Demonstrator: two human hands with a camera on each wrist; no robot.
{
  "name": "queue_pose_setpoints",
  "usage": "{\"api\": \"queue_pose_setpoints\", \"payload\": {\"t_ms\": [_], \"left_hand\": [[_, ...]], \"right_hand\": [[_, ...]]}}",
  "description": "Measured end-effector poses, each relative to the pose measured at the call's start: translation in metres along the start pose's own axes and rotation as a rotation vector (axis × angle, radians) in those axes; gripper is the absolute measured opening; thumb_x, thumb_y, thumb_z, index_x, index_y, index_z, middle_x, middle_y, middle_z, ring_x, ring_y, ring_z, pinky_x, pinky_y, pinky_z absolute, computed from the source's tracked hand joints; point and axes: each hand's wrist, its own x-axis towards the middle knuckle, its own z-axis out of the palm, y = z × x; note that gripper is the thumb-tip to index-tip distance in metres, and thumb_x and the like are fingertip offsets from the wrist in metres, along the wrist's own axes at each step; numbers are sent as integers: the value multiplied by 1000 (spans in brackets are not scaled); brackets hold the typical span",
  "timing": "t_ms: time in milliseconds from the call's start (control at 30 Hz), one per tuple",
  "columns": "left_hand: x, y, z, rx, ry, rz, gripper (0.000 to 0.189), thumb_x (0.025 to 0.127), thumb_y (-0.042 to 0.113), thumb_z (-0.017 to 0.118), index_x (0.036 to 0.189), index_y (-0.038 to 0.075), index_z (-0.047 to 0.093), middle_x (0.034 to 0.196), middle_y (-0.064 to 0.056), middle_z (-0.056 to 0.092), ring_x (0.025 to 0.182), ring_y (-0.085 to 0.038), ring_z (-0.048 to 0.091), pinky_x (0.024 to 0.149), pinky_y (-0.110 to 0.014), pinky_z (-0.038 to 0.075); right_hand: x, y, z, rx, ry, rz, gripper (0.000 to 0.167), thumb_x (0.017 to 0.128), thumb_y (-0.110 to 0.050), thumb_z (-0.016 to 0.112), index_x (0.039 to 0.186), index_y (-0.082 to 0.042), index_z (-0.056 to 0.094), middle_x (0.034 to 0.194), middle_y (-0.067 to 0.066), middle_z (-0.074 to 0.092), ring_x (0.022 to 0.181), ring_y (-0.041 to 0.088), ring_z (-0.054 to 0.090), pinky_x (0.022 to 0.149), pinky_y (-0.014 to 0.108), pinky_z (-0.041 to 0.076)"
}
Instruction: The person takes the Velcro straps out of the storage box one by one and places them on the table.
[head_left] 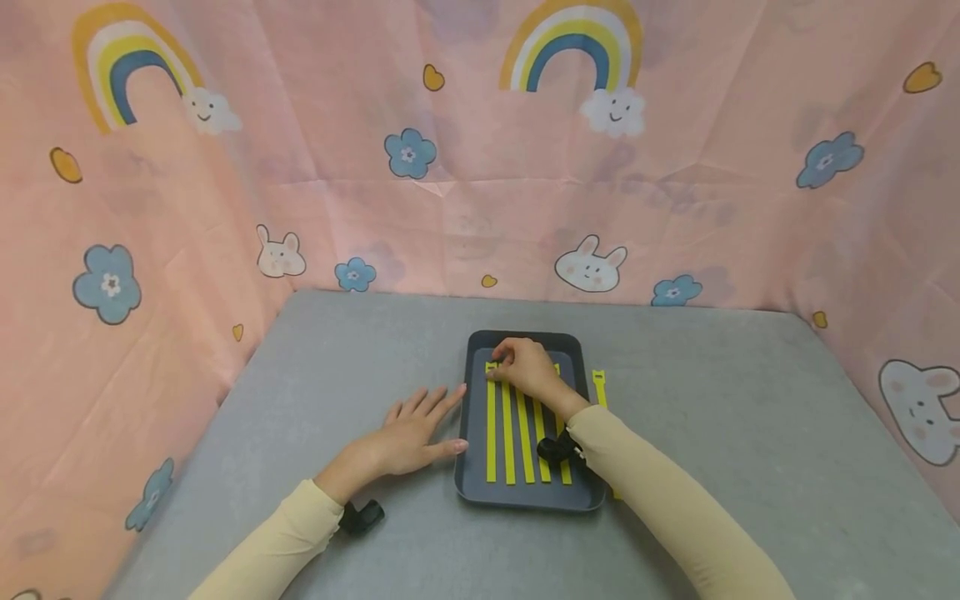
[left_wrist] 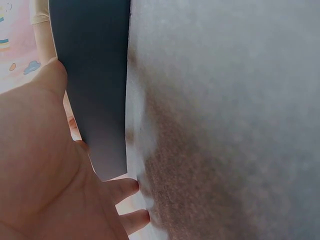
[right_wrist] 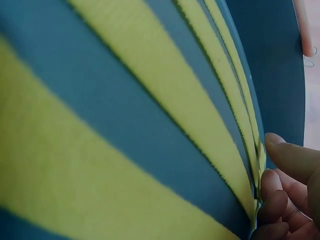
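A dark grey rectangular tray (head_left: 528, 503) lies on the table with several yellow hook-and-loop cable ties (head_left: 508, 442) side by side in it, lengthwise. My right hand (head_left: 531, 368) is over the tray's far end, its thumb and fingers curled at the slotted head of the leftmost tie (head_left: 491, 433). In the right wrist view, the thumb and fingertips (right_wrist: 274, 139) pinch at the tie ends near the tray wall. My left hand (head_left: 412, 435) lies with fingers spread, index finger and thumb at the tray's left side. The left wrist view shows its palm (left_wrist: 45, 165) beside the tray wall.
One more yellow tie (head_left: 600, 387) lies on the grey table (head_left: 360, 350) just right of the tray, partly hidden by my right forearm. A pink printed curtain (head_left: 465, 225) surrounds the back and sides. Black wrist cameras (head_left: 363, 517) sit at both wrists.
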Motion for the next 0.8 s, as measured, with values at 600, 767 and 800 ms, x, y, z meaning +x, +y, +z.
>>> {"api": "queue_pose_setpoints", "payload": {"t_ms": [600, 767, 800], "left_hand": [[0, 0, 0, 11, -4, -7, 81, 96, 64, 46, 160, 34, 6, 168, -11, 15, 155, -41, 9, 117, -70, 13], [0, 0, 0, 6, 0, -7, 81, 96, 64, 46, 160, 34, 7, 167, -11, 16, 155, -42, 9, 116, -70, 12], [0, 0, 1, 4, 0, -7, 81, 96, 64, 46, 160, 34, 7, 167, -11, 16, 155, -42, 9, 116, -71, 12]], "right_hand": [[-3, -5, 4, -98, 32, 36, 32, 83, -28, 80, 108, -10, 73, 83, 5, 70, 63, 13, 59, 58, 26, 46], [-3, -6, 4, -108, 39, 26, 30, 82, -27, 81, 105, -10, 71, 80, 4, 67, 61, 14, 57, 56, 26, 44], [-3, -6, 5, -112, 42, 18, 29, 82, -26, 81, 104, -10, 70, 80, 4, 66, 61, 14, 56, 56, 26, 43]]}}
